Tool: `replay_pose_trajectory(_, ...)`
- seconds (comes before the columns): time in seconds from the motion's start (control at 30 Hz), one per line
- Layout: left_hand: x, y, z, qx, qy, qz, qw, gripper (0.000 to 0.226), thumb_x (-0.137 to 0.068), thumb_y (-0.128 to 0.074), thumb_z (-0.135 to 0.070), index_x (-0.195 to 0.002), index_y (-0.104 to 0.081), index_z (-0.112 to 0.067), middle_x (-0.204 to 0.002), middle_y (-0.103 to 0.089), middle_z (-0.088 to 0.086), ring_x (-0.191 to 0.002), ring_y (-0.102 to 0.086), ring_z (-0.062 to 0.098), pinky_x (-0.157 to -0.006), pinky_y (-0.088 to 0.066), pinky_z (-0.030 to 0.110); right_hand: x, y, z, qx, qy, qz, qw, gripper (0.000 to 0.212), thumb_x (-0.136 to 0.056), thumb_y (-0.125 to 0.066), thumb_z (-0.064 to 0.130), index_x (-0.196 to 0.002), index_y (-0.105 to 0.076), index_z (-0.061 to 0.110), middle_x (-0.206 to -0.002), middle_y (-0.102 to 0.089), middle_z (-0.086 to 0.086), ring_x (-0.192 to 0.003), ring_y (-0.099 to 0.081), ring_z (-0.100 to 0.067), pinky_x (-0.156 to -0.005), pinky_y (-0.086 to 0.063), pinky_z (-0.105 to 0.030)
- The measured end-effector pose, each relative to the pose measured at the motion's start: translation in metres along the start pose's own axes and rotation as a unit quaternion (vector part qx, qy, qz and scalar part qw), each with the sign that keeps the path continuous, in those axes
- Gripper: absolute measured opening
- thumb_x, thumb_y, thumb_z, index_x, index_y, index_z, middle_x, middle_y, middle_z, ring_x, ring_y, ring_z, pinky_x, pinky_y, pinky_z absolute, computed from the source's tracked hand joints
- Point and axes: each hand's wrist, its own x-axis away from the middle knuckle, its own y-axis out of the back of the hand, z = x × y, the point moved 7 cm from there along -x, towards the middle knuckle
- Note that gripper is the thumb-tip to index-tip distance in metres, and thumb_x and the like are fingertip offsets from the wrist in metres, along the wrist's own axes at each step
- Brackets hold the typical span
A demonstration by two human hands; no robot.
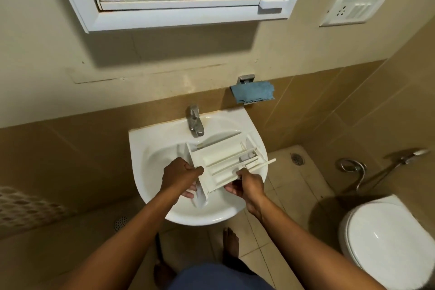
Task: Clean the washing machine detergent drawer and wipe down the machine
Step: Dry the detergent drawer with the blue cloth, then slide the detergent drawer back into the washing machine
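Early stage, I judge: the detergent drawer (pixel 223 162) is out over the sink (pixel 150 139), left hand (pixel 181 175) and right hand (pixel 247 185) fingers gripping its ends, with rinsing and wiping apparently yet to come.

Light: warm, dim, from above (mirror (pixel 179 16) casts a shadow below itself)
Edges: bowed, lower corners blurred
Centre: sharp

Glossy white ceramic basin (pixel 150 148), matt plastic drawer (pixel 221 160), shiny metal tap (pixel 195 122).
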Motion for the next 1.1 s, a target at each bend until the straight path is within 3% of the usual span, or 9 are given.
replay_pose_trajectory(0.13, 0.013, 0.011, 0.001, -0.048, -0.012, -0.042, 0.998, 0.063, -0.077, -0.065, -0.075, -0.111, -0.047, -0.025, -0.102, -0.065, 0.001, -0.081, -0.073, 0.026, -0.045, -0.057, 0.03, 0.006, 0.009, 0.005, 0.022, 0.025, -0.043, 0.998, 0.021, -0.098, -0.055, 0.021, -0.104, -0.07, 0.008, -0.083, -0.079, -0.013, -0.074, -0.078, -0.033, -0.073, -0.066, -0.046)
replay_pose_trajectory(0.3, 0.03, 0.04, 0.006, 0.072, 0.001, -0.101, 0.992, 0.058, -0.088, -0.055, -0.07, -0.123, -0.051, -0.024, -0.12, -0.058, 0.003, -0.104, -0.062, 0.029, -0.066, -0.057, 0.039, 0.011, 0.017, 0.026, 0.075, 0.083, -0.037, 0.993, 0.023, -0.091, -0.056, 0.025, -0.087, -0.072, 0.009, -0.069, -0.076, -0.011, -0.059, -0.075, -0.031, -0.052, -0.061, -0.035)
replay_pose_trajectory(0.47, 0.071, 0.048, 0.029, 0.168, 0.028, -0.069, 0.983, 0.061, -0.076, -0.056, -0.063, -0.112, -0.073, -0.016, -0.108, -0.077, 0.013, -0.092, -0.068, 0.027, -0.081, -0.053, 0.041, 0.018, -0.008, 0.056, 0.202, 0.153, 0.107, 0.961, 0.033, -0.085, -0.055, 0.034, -0.08, -0.071, 0.006, -0.066, -0.071, -0.013, -0.056, -0.07, -0.028, -0.048, -0.057, -0.035)
replay_pose_trajectory(0.6, 0.132, 0.036, 0.071, 0.21, 0.044, -0.163, 0.963, 0.052, -0.086, -0.053, -0.059, -0.102, -0.077, -0.016, -0.094, -0.078, 0.006, -0.077, -0.067, 0.019, -0.072, -0.044, 0.037, 0.041, -0.042, 0.052, 0.279, 0.167, 0.224, 0.919, 0.036, -0.084, -0.057, 0.032, -0.081, -0.066, -0.002, -0.053, -0.059, -0.009, -0.053, -0.066, -0.034, -0.046, -0.052, -0.032)
replay_pose_trajectory(0.83, 0.267, 0.022, 0.166, 0.364, 0.073, -0.325, 0.87, 0.036, -0.095, -0.055, -0.046, -0.093, -0.077, -0.018, -0.075, -0.071, -0.003, -0.062, -0.063, 0.011, -0.061, -0.041, 0.029, 0.115, -0.094, -0.022, 0.369, 0.172, 0.38, 0.831, 0.027, -0.082, -0.06, 0.035, -0.06, -0.064, 0.02, -0.06, -0.062, -0.001, -0.063, -0.063, -0.029, -0.058, -0.052, -0.04)
replay_pose_trajectory(0.87, 0.311, 0.016, 0.197, 0.396, 0.075, -0.376, 0.835, 0.035, -0.092, -0.057, -0.046, -0.093, -0.077, -0.017, -0.073, -0.07, -0.003, -0.061, -0.063, 0.011, -0.061, -0.041, 0.029, 0.148, -0.099, -0.051, 0.398, 0.173, 0.427, 0.793, 0.026, -0.08, -0.06, 0.038, -0.06, -0.064, 0.022, -0.064, -0.064, 0.0, -0.067, -0.063, -0.029, -0.062, -0.051, -0.041)
replay_pose_trajectory(0.9, 0.336, 0.01, 0.21, 0.418, 0.068, -0.401, 0.812, 0.035, -0.089, -0.059, -0.048, -0.093, -0.077, -0.017, -0.073, -0.071, -0.003, -0.061, -0.063, 0.012, -0.062, -0.042, 0.029, 0.166, -0.1, -0.068, 0.421, 0.176, 0.448, 0.769, 0.027, -0.079, -0.06, 0.041, -0.062, -0.066, 0.02, -0.069, -0.066, -0.001, -0.071, -0.065, -0.031, -0.065, -0.052, -0.042)
replay_pose_trajectory(1.0, 0.369, -0.011, 0.229, 0.437, 0.075, -0.416, 0.794, 0.031, -0.086, -0.063, -0.046, -0.08, -0.08, -0.02, -0.074, -0.072, -0.001, -0.061, -0.063, 0.013, -0.06, -0.043, 0.027, 0.183, -0.101, -0.091, 0.414, 0.17, 0.464, 0.764, 0.032, -0.077, -0.061, 0.04, -0.069, -0.064, 0.009, -0.069, -0.06, -0.01, -0.067, -0.06, -0.032, -0.065, -0.051, -0.043)
replay_pose_trajectory(1.1, 0.45, -0.043, 0.284, 0.468, 0.099, -0.485, 0.732, 0.032, -0.093, -0.063, -0.038, -0.071, -0.079, -0.022, -0.071, -0.072, -0.001, -0.055, -0.064, 0.01, -0.048, -0.045, 0.022, 0.25, -0.086, -0.154, 0.452, 0.154, 0.543, 0.69, 0.025, -0.08, -0.063, 0.034, -0.068, -0.068, 0.013, -0.066, -0.065, -0.005, -0.063, -0.061, -0.021, -0.059, -0.045, -0.033)
